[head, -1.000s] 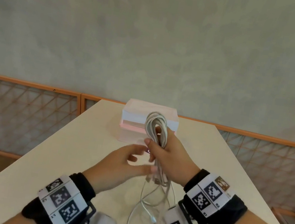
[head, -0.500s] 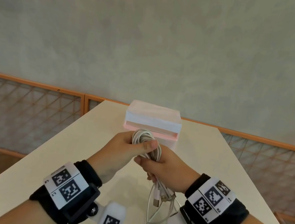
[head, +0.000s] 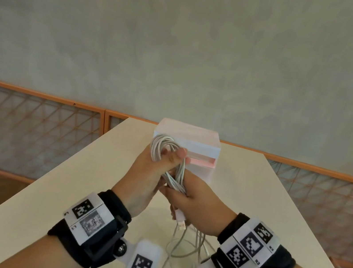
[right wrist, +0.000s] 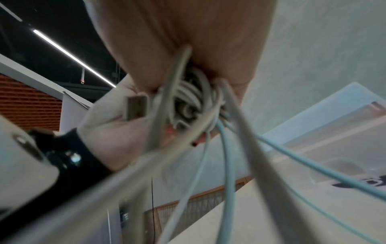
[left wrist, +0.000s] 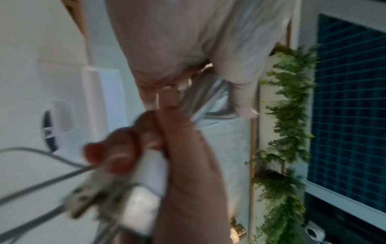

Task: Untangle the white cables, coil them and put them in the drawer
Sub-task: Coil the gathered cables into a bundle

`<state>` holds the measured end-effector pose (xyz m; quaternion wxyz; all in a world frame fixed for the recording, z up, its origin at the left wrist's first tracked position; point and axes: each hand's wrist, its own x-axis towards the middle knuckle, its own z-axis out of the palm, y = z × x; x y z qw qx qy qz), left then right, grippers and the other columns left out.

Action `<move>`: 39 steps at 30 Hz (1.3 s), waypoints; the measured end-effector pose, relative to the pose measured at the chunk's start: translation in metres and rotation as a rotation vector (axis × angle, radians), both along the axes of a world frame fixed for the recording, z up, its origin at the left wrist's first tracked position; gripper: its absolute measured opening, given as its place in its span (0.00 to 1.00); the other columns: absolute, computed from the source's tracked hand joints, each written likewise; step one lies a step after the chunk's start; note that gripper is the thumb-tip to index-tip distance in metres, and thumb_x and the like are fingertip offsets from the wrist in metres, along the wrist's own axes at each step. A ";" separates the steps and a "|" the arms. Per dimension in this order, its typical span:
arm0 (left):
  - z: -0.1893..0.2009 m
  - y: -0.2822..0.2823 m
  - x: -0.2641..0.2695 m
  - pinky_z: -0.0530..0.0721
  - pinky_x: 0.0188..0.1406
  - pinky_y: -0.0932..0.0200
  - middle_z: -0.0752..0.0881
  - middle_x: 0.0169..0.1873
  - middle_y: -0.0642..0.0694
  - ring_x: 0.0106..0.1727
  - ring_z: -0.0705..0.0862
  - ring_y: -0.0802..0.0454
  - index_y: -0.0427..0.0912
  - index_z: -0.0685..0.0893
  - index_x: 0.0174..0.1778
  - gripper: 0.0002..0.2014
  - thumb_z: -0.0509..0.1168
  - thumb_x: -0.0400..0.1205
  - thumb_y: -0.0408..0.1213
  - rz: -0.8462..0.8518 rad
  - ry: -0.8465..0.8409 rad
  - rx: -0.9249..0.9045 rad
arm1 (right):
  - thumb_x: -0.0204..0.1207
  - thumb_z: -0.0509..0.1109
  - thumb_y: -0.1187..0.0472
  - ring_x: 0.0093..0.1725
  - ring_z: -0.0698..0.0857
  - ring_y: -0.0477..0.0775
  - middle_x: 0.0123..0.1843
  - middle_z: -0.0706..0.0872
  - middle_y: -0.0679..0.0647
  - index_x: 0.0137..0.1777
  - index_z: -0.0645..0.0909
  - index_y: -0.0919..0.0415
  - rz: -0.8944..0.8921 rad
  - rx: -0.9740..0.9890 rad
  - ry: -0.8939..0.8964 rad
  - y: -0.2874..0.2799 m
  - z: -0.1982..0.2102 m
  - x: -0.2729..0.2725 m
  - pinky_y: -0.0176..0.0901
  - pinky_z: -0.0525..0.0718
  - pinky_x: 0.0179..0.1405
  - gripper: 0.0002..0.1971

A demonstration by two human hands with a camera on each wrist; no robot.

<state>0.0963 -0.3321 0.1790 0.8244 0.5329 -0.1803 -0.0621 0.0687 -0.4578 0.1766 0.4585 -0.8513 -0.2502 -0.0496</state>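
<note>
While both hands grip it, the coil of white cables (head: 168, 156) hangs just in front of the drawer box (head: 194, 145): left hand (head: 148, 176) clasps the upper loop, right hand (head: 196, 204) the lower strands; loose ends (head: 177, 246) trail below.

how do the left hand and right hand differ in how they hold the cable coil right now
The left hand grips the upper loop of the white cable coil, thumb pressed across the strands; the right hand clamps the coil's lower end. The left hand sits higher and nearer the drawer box; loose cable ends hang below the right hand. Both have fingers curled round the same coil.
</note>
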 end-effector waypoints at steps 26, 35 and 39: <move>0.021 0.023 0.023 0.73 0.23 0.63 0.63 0.17 0.53 0.18 0.63 0.58 0.45 0.70 0.30 0.15 0.65 0.76 0.48 0.008 -0.046 -0.270 | 0.83 0.58 0.57 0.35 0.80 0.43 0.36 0.78 0.41 0.47 0.70 0.55 -0.087 -0.483 -0.062 -0.053 -0.036 0.011 0.43 0.80 0.43 0.04; 0.032 0.038 0.031 0.71 0.24 0.64 0.63 0.18 0.53 0.19 0.63 0.59 0.46 0.69 0.31 0.16 0.64 0.79 0.48 0.075 -0.095 -0.271 | 0.84 0.56 0.51 0.30 0.72 0.49 0.30 0.72 0.44 0.48 0.65 0.52 -0.222 -0.646 -0.109 -0.086 -0.034 0.021 0.43 0.69 0.32 0.06; 0.029 0.031 0.031 0.72 0.23 0.63 0.64 0.17 0.53 0.18 0.63 0.58 0.46 0.70 0.30 0.16 0.64 0.79 0.48 0.108 -0.091 -0.264 | 0.75 0.70 0.49 0.44 0.79 0.48 0.47 0.79 0.45 0.65 0.68 0.51 -0.173 -0.642 0.099 -0.081 -0.027 0.020 0.35 0.75 0.42 0.22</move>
